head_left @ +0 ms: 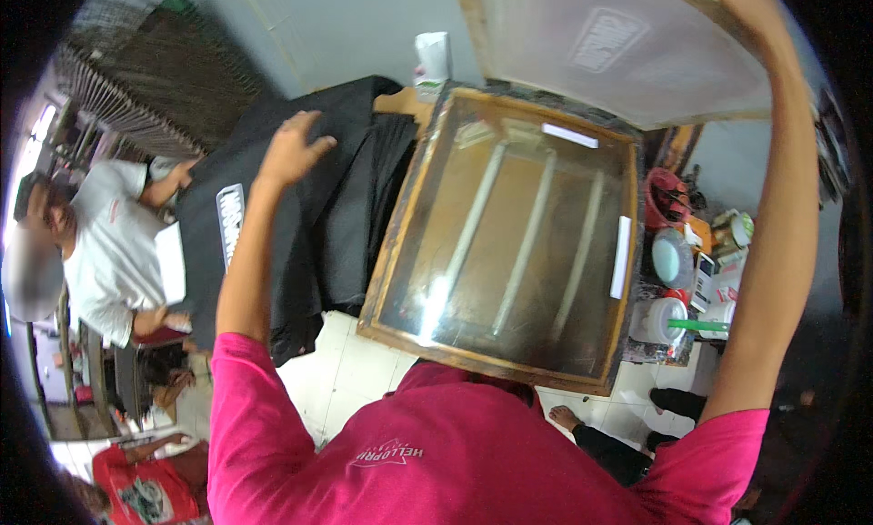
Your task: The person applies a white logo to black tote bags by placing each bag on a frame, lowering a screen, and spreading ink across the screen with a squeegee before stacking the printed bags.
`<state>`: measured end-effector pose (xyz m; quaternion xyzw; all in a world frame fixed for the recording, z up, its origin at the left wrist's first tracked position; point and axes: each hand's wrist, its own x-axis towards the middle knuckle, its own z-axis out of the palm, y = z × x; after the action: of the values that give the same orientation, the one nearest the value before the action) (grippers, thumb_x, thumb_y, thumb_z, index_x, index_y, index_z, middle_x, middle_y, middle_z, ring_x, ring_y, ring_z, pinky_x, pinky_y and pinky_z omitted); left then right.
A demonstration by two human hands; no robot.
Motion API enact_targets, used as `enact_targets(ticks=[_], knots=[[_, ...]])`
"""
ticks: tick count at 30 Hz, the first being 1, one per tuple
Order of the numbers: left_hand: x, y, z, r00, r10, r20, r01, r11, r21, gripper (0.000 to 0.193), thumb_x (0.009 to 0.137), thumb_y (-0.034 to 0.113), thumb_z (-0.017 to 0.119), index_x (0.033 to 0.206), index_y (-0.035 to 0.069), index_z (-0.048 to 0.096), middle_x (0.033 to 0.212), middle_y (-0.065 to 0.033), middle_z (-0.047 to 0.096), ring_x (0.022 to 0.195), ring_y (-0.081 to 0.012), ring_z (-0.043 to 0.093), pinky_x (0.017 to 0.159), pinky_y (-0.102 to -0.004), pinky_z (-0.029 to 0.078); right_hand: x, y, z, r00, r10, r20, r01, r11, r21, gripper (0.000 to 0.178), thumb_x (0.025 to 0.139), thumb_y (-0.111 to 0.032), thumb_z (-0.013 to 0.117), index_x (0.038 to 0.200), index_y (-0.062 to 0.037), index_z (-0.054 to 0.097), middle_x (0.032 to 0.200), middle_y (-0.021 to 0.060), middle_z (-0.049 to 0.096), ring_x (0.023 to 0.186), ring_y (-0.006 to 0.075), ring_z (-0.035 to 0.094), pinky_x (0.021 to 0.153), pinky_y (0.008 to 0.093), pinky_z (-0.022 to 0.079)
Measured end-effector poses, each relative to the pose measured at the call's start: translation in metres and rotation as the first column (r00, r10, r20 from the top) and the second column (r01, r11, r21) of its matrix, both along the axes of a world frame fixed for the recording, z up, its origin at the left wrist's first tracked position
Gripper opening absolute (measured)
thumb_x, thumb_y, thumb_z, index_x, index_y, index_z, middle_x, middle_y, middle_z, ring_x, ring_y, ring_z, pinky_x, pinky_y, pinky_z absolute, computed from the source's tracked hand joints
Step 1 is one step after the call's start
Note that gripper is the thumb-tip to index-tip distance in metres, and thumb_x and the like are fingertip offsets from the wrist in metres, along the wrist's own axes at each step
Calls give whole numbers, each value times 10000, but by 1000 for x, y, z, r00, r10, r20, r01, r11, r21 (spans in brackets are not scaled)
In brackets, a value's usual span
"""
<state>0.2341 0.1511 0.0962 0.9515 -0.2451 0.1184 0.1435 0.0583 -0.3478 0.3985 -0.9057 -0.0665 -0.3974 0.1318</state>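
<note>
Fabric comes first: our left hand (293,149) lies spread flat on the black shirt (309,206) beside the glass-topped wooden box (509,234). We judge it soft and light. Our right hand's grip on the raised screen frame (618,47) is out of view.

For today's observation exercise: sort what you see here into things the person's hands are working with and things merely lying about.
In hand:
- left hand on the black garment
- right arm raised to the hinged screen frame
- wood-framed glass table below it

Lying about:
- red basket
- round white lid
- white container with green stick
- white bag
</note>
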Motion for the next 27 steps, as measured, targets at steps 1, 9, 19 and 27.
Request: enact_targets(ticks=[1,9,19,27], knots=[[3,-36,-11,998,62,-20,-57,983,173,799,866,379,750,1503,4,447,1544,-255,457,1489,-366,374,1214,-445,298,1,-3,-1,1000,-25,-11,25,1000,5,321,868,-184,736,1088,45,696,989,170,734,897,254,656,852,372,514],[10,-86,-74,865,442,-236,-380,886,267,768,878,206,623,1560,3,334,1648,-251,292,1519,-457,281,1169,-668,306,10,-28,7,998,10,-67,-9,1000,14,318,816,-190,747,1029,44,720,914,176,741,851,242,669,805,370,516],[-80,-88,-29,972,203,-116,-224,952,-206,400,981,148,520,1310,-66,601,1154,-317,678,1045,-493,662,960,-531,524,23,-40,11,994,94,-52,-94,996,4,329,797,-211,755,1012,37,742,869,160,748,799,217,655,775,365,521],[-314,-165,-62,853,-387,-350,352,922,-161,576,891,98,642,1449,12,531,1545,-217,475,1487,-409,371,1213,-612,253,68,-63,29,993,11,-116,-7,999,36,284,820,-205,749,991,22,759,852,99,741,786,175,637,756,349,522]])
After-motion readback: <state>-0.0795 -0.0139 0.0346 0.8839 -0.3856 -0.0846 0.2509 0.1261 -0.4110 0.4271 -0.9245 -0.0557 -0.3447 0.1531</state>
